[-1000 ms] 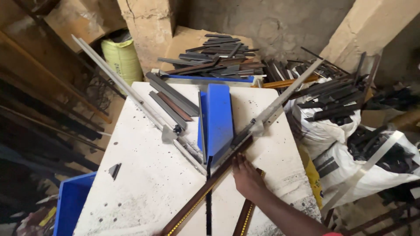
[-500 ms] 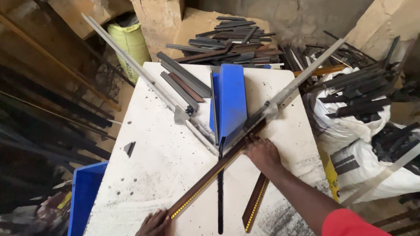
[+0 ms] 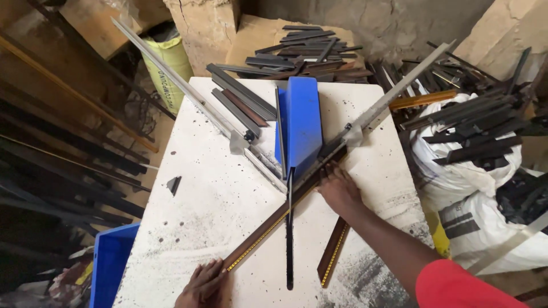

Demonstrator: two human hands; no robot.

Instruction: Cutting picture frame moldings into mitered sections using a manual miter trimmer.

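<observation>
While on table (image 3: 200,199); hands (image 3: 341,191) on moulding (image 3: 268,228)

White table (image 3: 200,217), top speckled with black dust, heaviest at the 5 o'clock corner. Blue cutter (image 3: 301,122) sits at 12 o'clock, with two metal guide rails (image 3: 188,94) fanning out to 10 and 2 o'clock. Loose dark strips (image 3: 240,100) lie at 11 o'clock beside the cutter. Long brown moulding strip (image 3: 274,225) runs diagonally from centre to 7 o'clock. Short brown strip (image 3: 334,251) at 5 o'clock. Small dark offcut (image 3: 173,184) at 9 o'clock.
</observation>
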